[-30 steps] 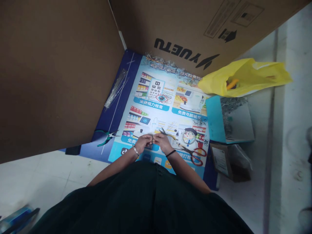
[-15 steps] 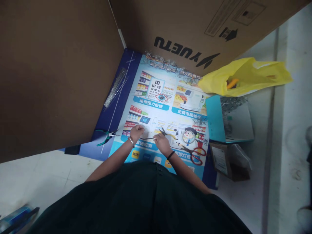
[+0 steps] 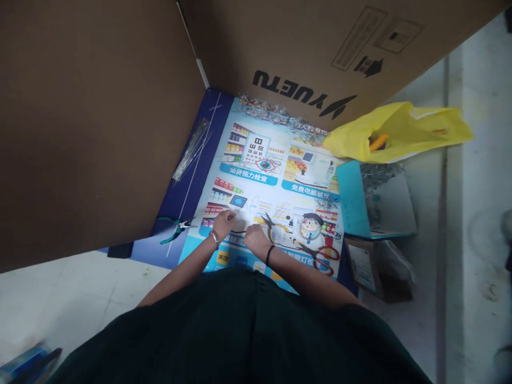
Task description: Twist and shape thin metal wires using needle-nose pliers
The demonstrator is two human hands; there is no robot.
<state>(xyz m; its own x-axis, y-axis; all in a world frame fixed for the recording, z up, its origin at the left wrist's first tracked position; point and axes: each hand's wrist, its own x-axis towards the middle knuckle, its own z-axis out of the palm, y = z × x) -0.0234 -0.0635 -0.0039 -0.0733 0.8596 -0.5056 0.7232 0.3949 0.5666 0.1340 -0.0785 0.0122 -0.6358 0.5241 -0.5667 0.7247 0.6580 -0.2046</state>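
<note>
My left hand (image 3: pixel 224 223) is closed in a pinch over the printed poster sheet (image 3: pixel 218 202); what its fingertips hold is too small to make out. Beside it, my right hand (image 3: pixel 256 240) has its fingers curled, their contents hidden. A dark thin line shows between the hands, either a strand or print. Just right of the right hand lies a yellow-handled cutting tool (image 3: pixel 274 226). Farther right are red-handled scissors (image 3: pixel 322 256). Green-handled pliers (image 3: pixel 176 229) rest to the left of my left hand. A bundle of thin silvery wires (image 3: pixel 192 149) lies beyond them.
Tall cardboard walls (image 3: pixel 100 117) stand at the left and back. Tangled wire pieces (image 3: pixel 276 113) line the back edge. On the right are a yellow bag (image 3: pixel 424 133), an open blue-and-white box (image 3: pixel 354 200) with wire scraps inside, and a small brown box (image 3: pixel 362 264).
My right hand has moved slightly left and closer to my left hand, its fingers more curled, uncovering more of the yellow-handled tool. The left hand stays about where it was, still pinched.
</note>
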